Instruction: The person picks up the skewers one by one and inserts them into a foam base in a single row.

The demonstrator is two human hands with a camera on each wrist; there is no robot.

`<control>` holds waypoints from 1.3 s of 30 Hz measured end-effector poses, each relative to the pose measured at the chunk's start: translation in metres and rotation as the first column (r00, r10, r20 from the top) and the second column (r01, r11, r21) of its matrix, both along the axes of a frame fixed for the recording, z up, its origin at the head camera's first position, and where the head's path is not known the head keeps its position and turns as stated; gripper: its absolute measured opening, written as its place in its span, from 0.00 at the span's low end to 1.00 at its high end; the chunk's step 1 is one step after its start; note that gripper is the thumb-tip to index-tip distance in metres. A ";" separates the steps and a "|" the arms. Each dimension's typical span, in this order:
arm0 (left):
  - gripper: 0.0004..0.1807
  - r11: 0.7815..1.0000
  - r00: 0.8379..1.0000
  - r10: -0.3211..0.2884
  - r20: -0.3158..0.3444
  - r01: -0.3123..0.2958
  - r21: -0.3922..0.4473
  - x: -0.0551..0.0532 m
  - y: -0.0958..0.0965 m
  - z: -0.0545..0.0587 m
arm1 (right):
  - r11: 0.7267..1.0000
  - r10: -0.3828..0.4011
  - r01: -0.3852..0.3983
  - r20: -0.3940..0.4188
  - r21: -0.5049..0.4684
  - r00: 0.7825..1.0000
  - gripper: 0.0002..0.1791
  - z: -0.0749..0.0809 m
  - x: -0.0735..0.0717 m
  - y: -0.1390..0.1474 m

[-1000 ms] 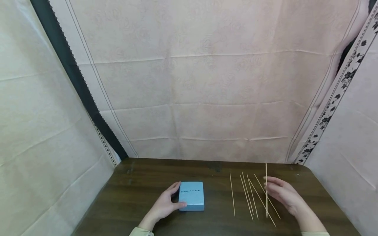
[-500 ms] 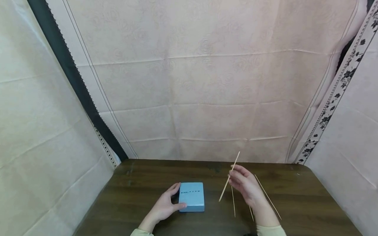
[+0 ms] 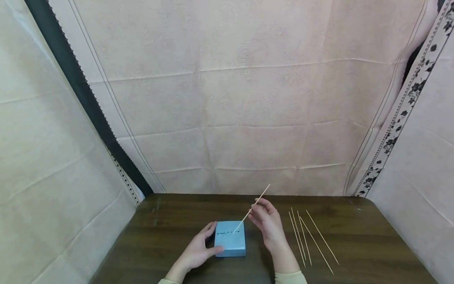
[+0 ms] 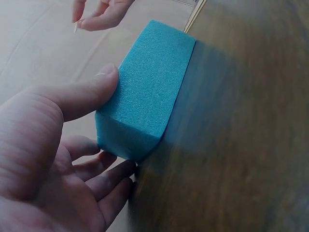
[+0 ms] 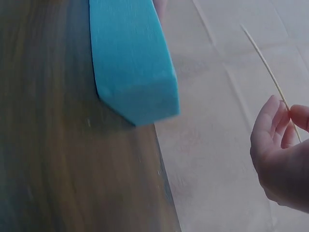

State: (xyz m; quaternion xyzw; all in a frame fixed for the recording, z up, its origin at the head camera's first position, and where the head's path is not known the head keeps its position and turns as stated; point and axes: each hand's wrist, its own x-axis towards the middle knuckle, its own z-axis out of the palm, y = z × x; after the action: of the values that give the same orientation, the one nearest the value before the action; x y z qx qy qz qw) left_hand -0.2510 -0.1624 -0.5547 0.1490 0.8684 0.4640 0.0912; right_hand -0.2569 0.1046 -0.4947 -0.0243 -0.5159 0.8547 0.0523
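A light-blue foam block (image 3: 235, 241) with a row of small dark marks on its top stands on the brown table. My left hand (image 3: 196, 249) grips it from the left, thumb on the near side and a finger at the far corner. Between right thumb and fingers I pinch a thin wooden stick (image 3: 244, 217); that right hand (image 3: 267, 225) is raised to the right of the block. The stick slants, its lower end overlapping the marked top in the head view. In the right wrist view a gap shows between stick and foam block (image 5: 133, 58).
Several similar thin sticks (image 3: 322, 237) lie loose on the table (image 3: 152, 236), right of my right forearm. Pale cloth (image 3: 248, 98) hangs behind the table's far edge, with more cloth on both sides.
My right hand has carried the stick leftward from above the loose sticks to over the block. Its forearm now covers the leftmost loose stick. The left hand and block have stayed put.
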 end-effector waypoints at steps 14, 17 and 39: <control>0.53 1.000 1.000 -0.020 -0.023 0.020 0.012 0.000 -0.002 -0.005 | 0.991 -0.011 0.019 -0.060 0.134 0.998 0.15 -0.002 0.012 -0.033; 0.53 1.000 0.999 -0.028 -0.027 0.028 0.010 -0.001 -0.002 -0.008 | 0.989 -0.027 0.037 -0.073 0.145 0.997 0.14 -0.003 0.013 -0.036; 0.45 0.980 0.989 -0.139 0.043 0.131 0.151 -0.003 -0.014 -0.001 | 0.982 -0.022 0.038 -0.087 0.184 0.996 0.12 0.005 0.017 -0.054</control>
State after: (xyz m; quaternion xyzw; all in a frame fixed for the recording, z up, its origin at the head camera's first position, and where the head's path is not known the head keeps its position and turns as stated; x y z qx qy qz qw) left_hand -0.2542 -0.1760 -0.5559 0.2014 0.8167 0.5238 0.1344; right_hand -0.2396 0.0506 -0.4898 0.0094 -0.5902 0.8023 0.0890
